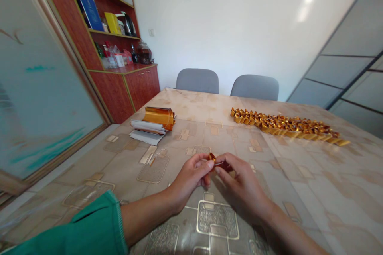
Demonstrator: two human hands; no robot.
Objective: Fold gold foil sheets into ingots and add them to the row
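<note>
Between my hands, above the table, is a small piece of shiny gold foil paper [212, 156], bent into a curved shape. My left hand [197, 171] pinches it between thumb and fingers. From the right, my right hand [236, 171] closes its thumb and fingers at the paper's edge, where a thin strip shows; its fingertips are partly hidden. A stack of gold foil sheets [158, 118] lies curled to the left, with white-backed sheets [146, 131] in front of it. Across to the right, several folded gold paper pieces [284, 125] sit in long rows.
A patterned cloth covers the table [179, 215]. Two grey chairs [197, 81] stand at its far side. At the left are a red-brown cabinet [143, 87] with bottles and a kettle, and a frosted glass door [44, 79]. Grey panels [341, 67] stand at the right.
</note>
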